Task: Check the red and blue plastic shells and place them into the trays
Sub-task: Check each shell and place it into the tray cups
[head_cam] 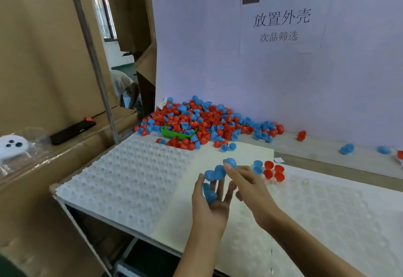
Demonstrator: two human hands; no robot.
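Observation:
My left hand (210,207) is held palm up over the gap between two white dimpled trays and cups several blue shells (214,173) in its fingers. My right hand (248,187) reaches in from the right and pinches one blue shell (230,162) at its fingertips, right above the left hand's shells. The left tray (122,180) has no shells in it. The right tray (340,215) holds two blue shells (258,166) and several red shells (274,173) in its far left corner. A big heap of red and blue shells (202,121) lies against the back wall.
A green box (177,133) sits half buried in the heap. Loose shells (346,148) lie scattered along the bench to the right. Cardboard boxes stand at left, with a black phone (73,131) and a white device (13,145) on top. A paper sign hangs on the wall.

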